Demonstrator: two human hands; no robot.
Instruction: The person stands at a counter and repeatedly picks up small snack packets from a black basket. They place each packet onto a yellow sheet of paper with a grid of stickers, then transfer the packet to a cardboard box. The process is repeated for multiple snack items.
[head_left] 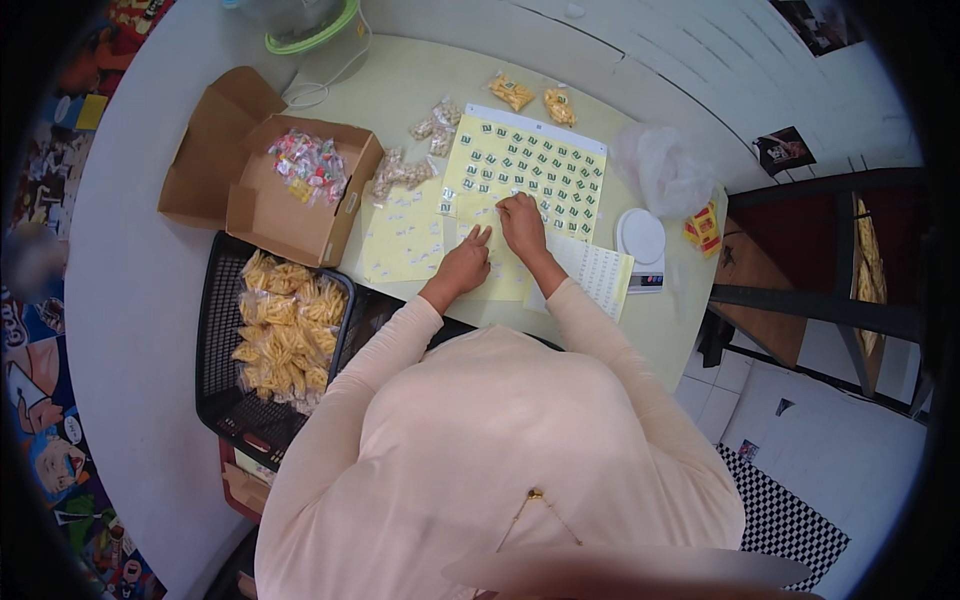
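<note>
My left hand (468, 260) rests on pale yellow sheets (400, 255), index and middle fingers stretched out and touching the paper. To its right and a little higher, my right hand (520, 222) pinches at the edge of a small sticker or paper piece, too small to make out, on the yellow sheet. Just beyond both hands lies a larger yellow sheet (540, 140) with rows of small green-and-white square stickers. A white sheet with rows of small marks (600, 280) lies beside my right forearm. Small bags of round pale snacks (400, 175) sit to the upper left of my hands.
An open cardboard box (252, 215) holds wrapped sweets; below it, a black basket (220, 350) holds bagged yellow snacks. Yellow snack bags (512, 92) lie at the back. A clear plastic bag (660, 170), a white scale (640, 245) and yellow packets (704, 230) are right, near a dark shelf (800, 305).
</note>
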